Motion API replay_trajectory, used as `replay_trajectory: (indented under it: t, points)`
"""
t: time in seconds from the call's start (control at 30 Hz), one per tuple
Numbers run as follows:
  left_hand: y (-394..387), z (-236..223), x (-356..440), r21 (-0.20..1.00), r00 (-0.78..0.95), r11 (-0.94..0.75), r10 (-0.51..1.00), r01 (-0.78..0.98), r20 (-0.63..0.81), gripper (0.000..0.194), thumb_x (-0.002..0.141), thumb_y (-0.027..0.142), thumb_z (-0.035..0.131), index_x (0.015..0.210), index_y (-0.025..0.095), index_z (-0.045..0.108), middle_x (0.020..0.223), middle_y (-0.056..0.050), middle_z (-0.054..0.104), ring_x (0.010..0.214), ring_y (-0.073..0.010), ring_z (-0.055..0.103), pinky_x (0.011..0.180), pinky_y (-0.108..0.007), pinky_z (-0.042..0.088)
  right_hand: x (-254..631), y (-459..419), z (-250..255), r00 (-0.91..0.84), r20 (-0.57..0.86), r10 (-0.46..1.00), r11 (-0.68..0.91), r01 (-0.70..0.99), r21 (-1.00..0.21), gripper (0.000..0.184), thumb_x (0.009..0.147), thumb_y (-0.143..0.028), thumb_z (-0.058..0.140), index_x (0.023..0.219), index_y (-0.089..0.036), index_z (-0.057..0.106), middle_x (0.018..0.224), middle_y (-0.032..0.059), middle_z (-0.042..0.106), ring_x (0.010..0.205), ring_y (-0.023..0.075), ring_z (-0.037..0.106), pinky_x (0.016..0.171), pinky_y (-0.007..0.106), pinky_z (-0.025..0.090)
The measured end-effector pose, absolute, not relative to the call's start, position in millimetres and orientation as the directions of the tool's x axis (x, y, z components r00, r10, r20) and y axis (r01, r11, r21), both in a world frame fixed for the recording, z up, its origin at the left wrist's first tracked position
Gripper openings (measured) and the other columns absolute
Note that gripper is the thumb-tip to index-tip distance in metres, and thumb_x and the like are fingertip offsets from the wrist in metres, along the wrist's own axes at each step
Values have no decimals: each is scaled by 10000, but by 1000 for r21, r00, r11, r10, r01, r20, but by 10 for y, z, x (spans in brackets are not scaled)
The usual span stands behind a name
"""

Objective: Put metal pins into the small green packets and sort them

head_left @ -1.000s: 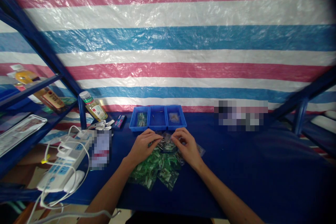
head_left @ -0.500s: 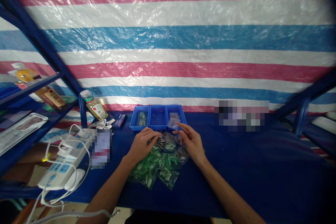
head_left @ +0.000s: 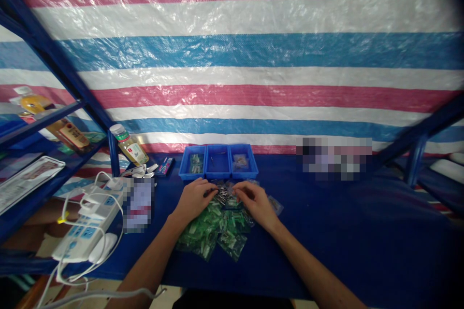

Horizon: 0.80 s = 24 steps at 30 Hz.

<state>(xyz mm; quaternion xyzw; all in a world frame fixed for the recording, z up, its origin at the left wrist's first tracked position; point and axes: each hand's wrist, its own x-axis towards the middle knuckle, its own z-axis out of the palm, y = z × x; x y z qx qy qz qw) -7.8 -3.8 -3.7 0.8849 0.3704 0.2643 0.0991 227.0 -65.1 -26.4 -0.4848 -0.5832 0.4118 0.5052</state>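
Observation:
A heap of small clear plastic bags with green-tinted contents (head_left: 213, 234) lies on the dark blue table cover (head_left: 326, 231) in front of me. Loose small metal parts (head_left: 222, 196) sit at the heap's far edge. My left hand (head_left: 194, 199) rests there, its fingertips pinching a thin dark part (head_left: 210, 193). My right hand (head_left: 253, 201) is bent over the metal parts, fingertips touching them. Whatever it may hold is hidden. Beyond both hands stands a blue three-compartment tray (head_left: 218, 176), holding bagged parts at both ends and a few thin pieces in the middle.
A white power strip with cables (head_left: 87, 224) lies to the left, near a plastic bottle (head_left: 129, 145) and a blurred packet (head_left: 139, 205). Blue shelving with assorted items stands at far left. A striped tarp hangs behind the table, and a blurred object (head_left: 333, 158) sits at the back right.
My right hand has come back from near the tray's right compartment to the metal parts. A small clear bag now lies in that compartment. My left hand has barely moved.

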Motion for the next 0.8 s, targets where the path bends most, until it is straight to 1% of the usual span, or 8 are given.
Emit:
replay_trajectory:
  t: [0.13, 0.27, 0.4, 0.53, 0.8]
  points:
    - [-36, -30, -84, 355, 615, -717, 697, 600, 369, 89, 930, 297, 706, 962, 239, 765, 802, -10, 689, 794, -177, 613, 745, -295, 464, 2250, -652, -258, -31, 187, 982, 189, 164, -968, 203, 953, -389, 616, 988, -219, 721, 857, 22, 745, 685, 183, 654, 641, 292, 489]
    - [-62, 43, -75, 354, 626, -686, 727, 636, 283, 150, 953, 348, 679, 935, 225, 763, 839, -23, 700, 859, -190, 609, 800, -310, 449, 2247, -656, -235, -55, 171, 984, 177, 147, -973, 219, 957, -400, 613, 974, -209, 718, 823, 20, 733, 661, 173, 641, 623, 280, 476]
    - [-67, 91, -88, 372, 675, -696, 708, 614, 209, 151, 905, 375, 740, 921, 226, 760, 878, -19, 706, 914, -202, 596, 836, -319, 441, 2260, -659, -242, -57, 173, 983, 179, 132, -975, 215, 960, -401, 616, 986, -211, 714, 821, 16, 730, 653, 166, 636, 621, 275, 476]
    - [-46, 93, -112, 400, 708, -720, 675, 568, 210, 128, 900, 351, 749, 919, 225, 761, 924, -23, 712, 944, -208, 585, 867, -331, 436, 2267, -646, -276, -63, 174, 983, 181, 128, -975, 208, 958, -395, 623, 993, -213, 716, 817, 16, 726, 658, 166, 636, 624, 274, 478]
    - [-9, 33, -127, 412, 722, -734, 656, 540, 221, 90, 934, 283, 706, 899, 209, 744, 920, -27, 698, 936, -203, 575, 869, -331, 434, 2252, -632, -284, -72, 172, 982, 179, 105, -978, 204, 953, -388, 619, 981, -209, 712, 790, 13, 710, 632, 161, 619, 608, 272, 472]
